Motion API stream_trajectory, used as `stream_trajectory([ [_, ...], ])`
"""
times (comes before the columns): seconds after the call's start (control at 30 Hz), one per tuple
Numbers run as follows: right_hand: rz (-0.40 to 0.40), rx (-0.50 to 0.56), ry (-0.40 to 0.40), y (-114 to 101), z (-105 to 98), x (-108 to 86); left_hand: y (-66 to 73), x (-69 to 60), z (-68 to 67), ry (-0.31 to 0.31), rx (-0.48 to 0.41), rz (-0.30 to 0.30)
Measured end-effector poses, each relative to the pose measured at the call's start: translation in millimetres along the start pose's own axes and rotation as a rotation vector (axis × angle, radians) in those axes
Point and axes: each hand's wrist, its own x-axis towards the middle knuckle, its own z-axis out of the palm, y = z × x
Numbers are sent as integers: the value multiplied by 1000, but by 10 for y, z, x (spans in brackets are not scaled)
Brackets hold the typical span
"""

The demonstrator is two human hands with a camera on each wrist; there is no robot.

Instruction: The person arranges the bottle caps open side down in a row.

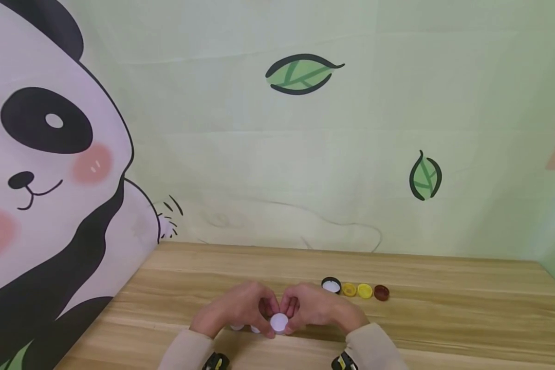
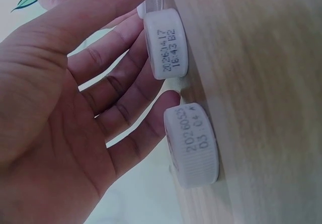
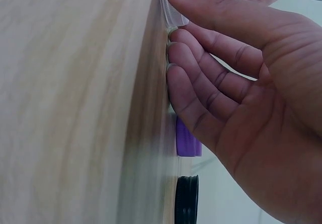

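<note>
A white bottle cap sits between my two hands near the table's front. My left hand holds it from the left with thumb and fingertips. From the other side my right hand pinches it; in the right wrist view the thumb lies against the ridged side of this cap. Beside the left fingers stand two more white caps with printed dates, one nearer and one further along. In the head view the left hand partly hides these caps.
Beyond the right hand lies a row on the wooden table: a black cap, an orange-yellow cap, a yellow cap and a dark red cap. A purple cap shows below the right fingers. A panda-printed backdrop rises behind.
</note>
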Motion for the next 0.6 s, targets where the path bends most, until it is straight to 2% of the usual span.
stream_trajectory([
  [0.17,9,10,-9,-12,-8,-10,11,-7,-10,-7,-4,-1],
  [0.37,33,44,-11,-22,-54,-39,18,-18,-45,-19,-65,-13],
  [0.47,37,41,-3,-20,-90,-60,15,-22,-66,-8,-67,-34],
  [0.6,-6,26,33,-7,-148,-78,1,4,-73,30,-78,-41],
])
